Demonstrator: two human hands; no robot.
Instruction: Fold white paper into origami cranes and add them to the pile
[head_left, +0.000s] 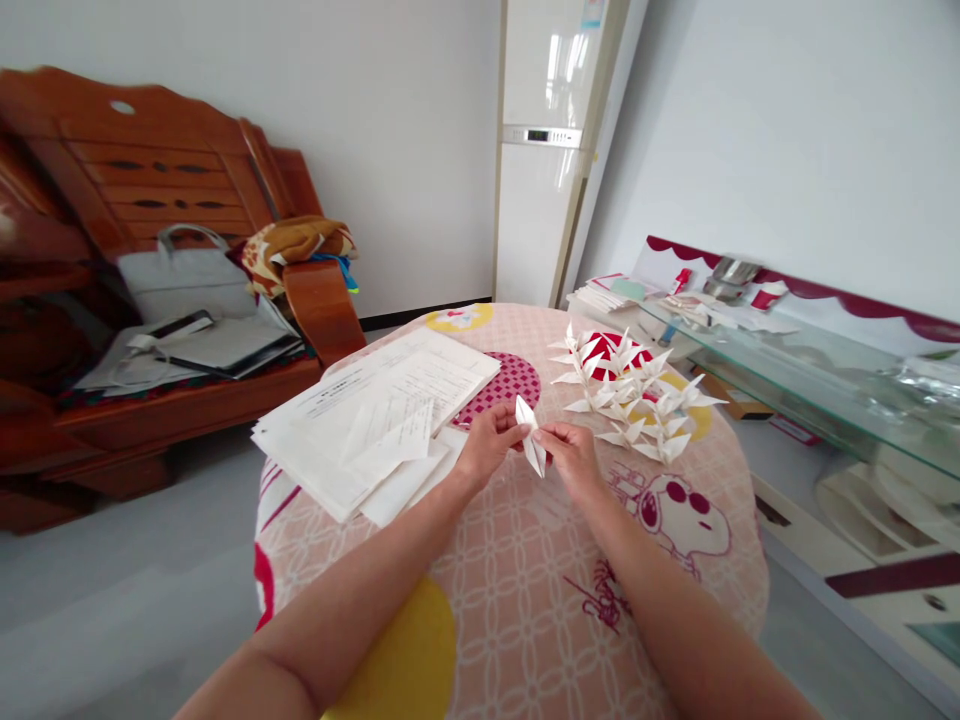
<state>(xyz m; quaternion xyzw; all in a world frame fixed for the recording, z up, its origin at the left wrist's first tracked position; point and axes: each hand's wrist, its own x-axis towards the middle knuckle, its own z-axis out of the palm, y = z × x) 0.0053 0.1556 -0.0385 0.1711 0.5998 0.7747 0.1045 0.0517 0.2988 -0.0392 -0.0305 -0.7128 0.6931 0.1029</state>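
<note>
My left hand (491, 440) and my right hand (571, 452) meet over the round table and both pinch a small folded piece of white paper (529, 432), held upright just above the cloth. The paper is narrow and pointed at the top. To the left of my hands lies a stack of white paper sheets (375, 415), some printed. Beyond my right hand sits a cluster of several finished white paper cranes (630, 395).
The table wears a pink patterned cloth (525, 590) with cartoon dogs and yellow and red circles. A wooden bench (150, 300) with a grey bag and papers stands at the left. A glass-topped cabinet (817, 370) runs along the right. A white standing air conditioner (551, 150) is behind.
</note>
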